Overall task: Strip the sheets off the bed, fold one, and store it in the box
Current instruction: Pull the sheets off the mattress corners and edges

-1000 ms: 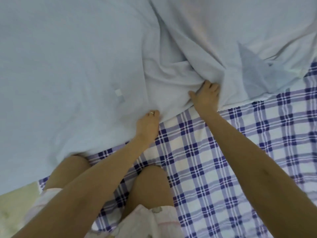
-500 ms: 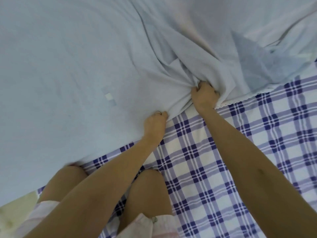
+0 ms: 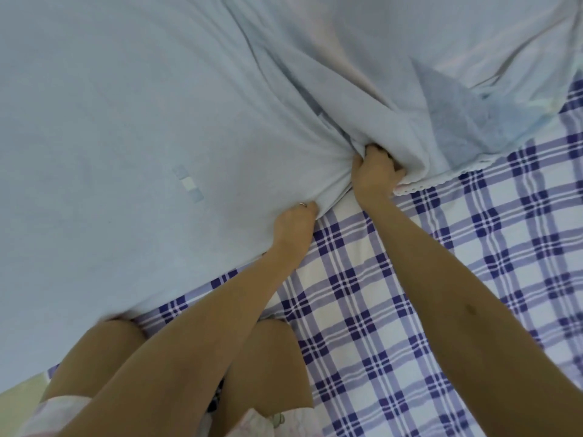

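Gripping w/ both hands: left hand point(image 3: 295, 223) has its fingers curled round the near edge of the pale blue sheet point(image 3: 126, 121), a ring point(image 3: 303, 204) showing on one finger. Right hand point(image 3: 375, 175) is a tight fist w/ a thick bunch of the same cloth gathered in it, folds fanning out from the fist. Both hold fabric. Hands are near each other but apart, right one further fwd, left one closer to the body

Key relation: nearly all the blue sheet lies ahead & to the left of the two grips, spread over the bed. Its free edge runs on a diagonal from the knee point(image 3: 123, 332) at lower left up to the right hand, then on to the right as a lace-trimmed hem point(image 3: 441, 181). Under it the checked sheet point(image 3: 441, 279) is bare on the right & near side. So the bulk is away from the person & the grips sit on the near edge. I'd judge the pull must come back toward the body & rightward, across the checks, to drag the blue layer off. Left hand is nearer the flat part; right holds the rumpled part

Stage, as a guess: early, stripping step, blue sheet partly off, checked one not started, no folding yet. Box not in view

Risk: person kneels on the bed, knee touching or under the blue edge at lower left, can't tell which; it may pin the cloth
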Demonstrator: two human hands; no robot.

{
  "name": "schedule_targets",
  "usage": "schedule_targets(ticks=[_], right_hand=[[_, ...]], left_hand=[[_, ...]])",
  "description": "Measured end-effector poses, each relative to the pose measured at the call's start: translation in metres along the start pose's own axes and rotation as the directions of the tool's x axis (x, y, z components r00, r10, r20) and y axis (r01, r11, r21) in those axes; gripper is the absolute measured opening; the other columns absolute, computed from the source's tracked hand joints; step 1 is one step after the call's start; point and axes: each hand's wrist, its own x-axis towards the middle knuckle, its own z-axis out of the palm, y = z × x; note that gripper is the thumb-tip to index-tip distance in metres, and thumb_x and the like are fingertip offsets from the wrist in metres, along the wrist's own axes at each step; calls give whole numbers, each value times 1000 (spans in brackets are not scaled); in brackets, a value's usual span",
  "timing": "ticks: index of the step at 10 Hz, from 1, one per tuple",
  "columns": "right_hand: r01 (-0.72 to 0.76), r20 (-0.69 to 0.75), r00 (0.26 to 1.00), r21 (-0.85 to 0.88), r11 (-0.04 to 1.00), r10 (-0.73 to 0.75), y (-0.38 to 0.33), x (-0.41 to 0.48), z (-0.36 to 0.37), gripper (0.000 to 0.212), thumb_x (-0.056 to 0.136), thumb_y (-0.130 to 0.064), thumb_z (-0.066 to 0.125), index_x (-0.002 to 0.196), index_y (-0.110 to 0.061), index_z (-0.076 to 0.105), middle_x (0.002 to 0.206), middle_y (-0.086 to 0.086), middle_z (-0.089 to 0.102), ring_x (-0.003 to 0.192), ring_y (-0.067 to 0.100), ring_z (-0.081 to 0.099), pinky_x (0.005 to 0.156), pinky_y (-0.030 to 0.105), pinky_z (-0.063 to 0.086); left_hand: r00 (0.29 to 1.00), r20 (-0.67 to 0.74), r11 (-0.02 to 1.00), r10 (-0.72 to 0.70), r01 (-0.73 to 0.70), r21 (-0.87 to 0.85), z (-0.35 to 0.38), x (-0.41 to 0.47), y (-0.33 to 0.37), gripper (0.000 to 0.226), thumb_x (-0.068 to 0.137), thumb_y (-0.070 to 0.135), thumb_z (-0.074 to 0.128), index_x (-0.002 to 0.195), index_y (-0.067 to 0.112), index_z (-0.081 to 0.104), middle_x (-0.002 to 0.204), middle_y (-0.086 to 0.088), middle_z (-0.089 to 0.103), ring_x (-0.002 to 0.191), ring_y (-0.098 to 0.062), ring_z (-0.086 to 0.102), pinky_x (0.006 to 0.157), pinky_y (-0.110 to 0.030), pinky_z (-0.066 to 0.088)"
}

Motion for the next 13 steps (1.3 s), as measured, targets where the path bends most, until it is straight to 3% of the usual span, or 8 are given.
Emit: schedule_targets(ticks=[2,3,4,5,6,9,11,13], right_hand=[[-149,63,989,372,916,135,-1,-20,0,67,88,-44,57,140,-9,34,141,10,45,128,27,43,106,45,34],[-512,458,799,858,41,390,-5,-21,-17,96,68,-58,73,141,-9,34,134,8,53,115,23,55,93,39,51],[-495,639,639,768,-406,428,0,1,-41,63,79,-50,69,125,-11,48,104,8,64,83,20,63,56,27,54],[-457,446,711,881,-125,544,-1,19,-67,24,98,-20,46,120,-9,44,117,15,58,92,27,60,78,36,52],[-456,337,802,879,140,493,-3,54,-93,39,102,-21,34,137,-4,36,134,15,47,120,28,50,100,37,43],[44,-136,983,823,566,122,-47,230,-169,60,100,-27,43,147,-1,16,155,12,18,142,21,21,108,20,19],[214,86,971,124,969,-225,-51,252,-89,74,93,-57,36,149,-38,-9,158,-5,-15,146,25,-8,110,63,1],[188,212,962,-52,981,-174,-16,254,-61,81,82,-79,16,142,-44,-24,151,-16,-31,143,20,-23,104,70,-10]], left_hand=[[992,38,978,116,-108,-178,-17,-14,-11,25,93,26,45,110,7,48,107,-9,54,88,-26,57,60,-30,38],[977,-169,971,126,-157,-182,-36,-8,-27,28,86,19,56,111,7,53,112,-12,53,94,-28,56,74,-36,45],[949,-313,994,26,-58,-91,-56,18,-44,60,77,25,69,130,9,46,140,-20,36,130,-39,36,102,-55,28],[954,-117,955,-275,257,-147,-76,52,-56,112,71,50,72,150,16,1,156,-16,-9,143,-33,-12,109,-62,2],[899,-31,872,-436,414,-262,-101,91,-60,146,50,65,79,147,14,-17,155,-13,-20,142,-34,-19,104,-69,-1],[927,-33,910,-374,359,-206,-179,199,-81,154,40,74,76,146,18,-20,154,-15,-22,140,-38,-19,106,-69,-5],[875,109,874,-472,480,-77,-186,221,-70,164,35,76,76,137,17,-38,145,-12,-42,135,-38,-33,102,-69,-8],[826,197,841,-528,541,-17,-196,227,-61,166,32,75,76,136,17,-39,144,-12,-43,134,-37,-34,103,-70,-5]])
